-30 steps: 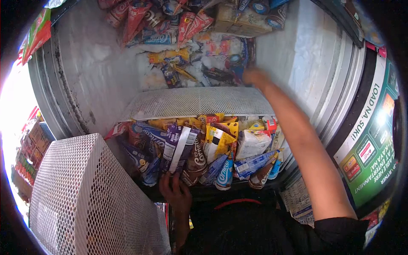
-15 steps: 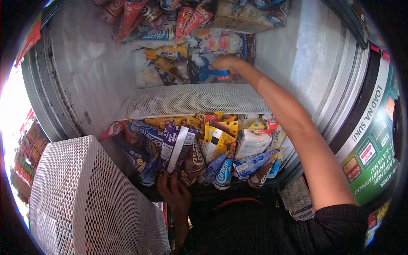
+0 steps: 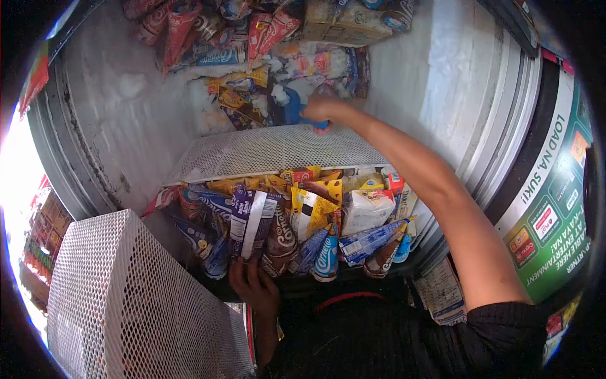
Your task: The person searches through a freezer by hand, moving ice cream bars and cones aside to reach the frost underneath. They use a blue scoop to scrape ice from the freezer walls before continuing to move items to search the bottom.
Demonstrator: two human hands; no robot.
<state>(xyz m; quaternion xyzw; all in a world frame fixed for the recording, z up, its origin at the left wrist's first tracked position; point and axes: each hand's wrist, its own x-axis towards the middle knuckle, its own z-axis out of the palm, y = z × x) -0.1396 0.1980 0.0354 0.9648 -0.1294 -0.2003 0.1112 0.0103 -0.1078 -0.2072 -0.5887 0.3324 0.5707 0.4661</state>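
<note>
My right hand [image 3: 323, 111] is closed around the handle of a blue ice scraper [image 3: 292, 107] deep in the freezer. The scraper's broad head points left, with white frost [image 3: 279, 95] at its upper edge. Beside it lie frosted yellow and brown ice cream packs [image 3: 235, 101]. At the freezer's near edge my left hand [image 3: 255, 292] lies with its fingers stretched and apart. Its fingertips are right at the lower end of a purple ice cream pack [image 3: 254, 218], next to a brown Cornetto cone [image 3: 281, 237].
A white mesh basket [image 3: 233, 155] inside the freezer holds several cones and packs. Another white mesh basket [image 3: 132, 290] stands at the left front. Red cones [image 3: 177, 35] and a frosted carton [image 3: 344, 28] are at the far end. Icy freezer walls [image 3: 435, 82] rise on both sides.
My right hand has moved slightly left and down in view with the scraper, while the whole view has shifted a little. My left hand remains at the near edge.
</note>
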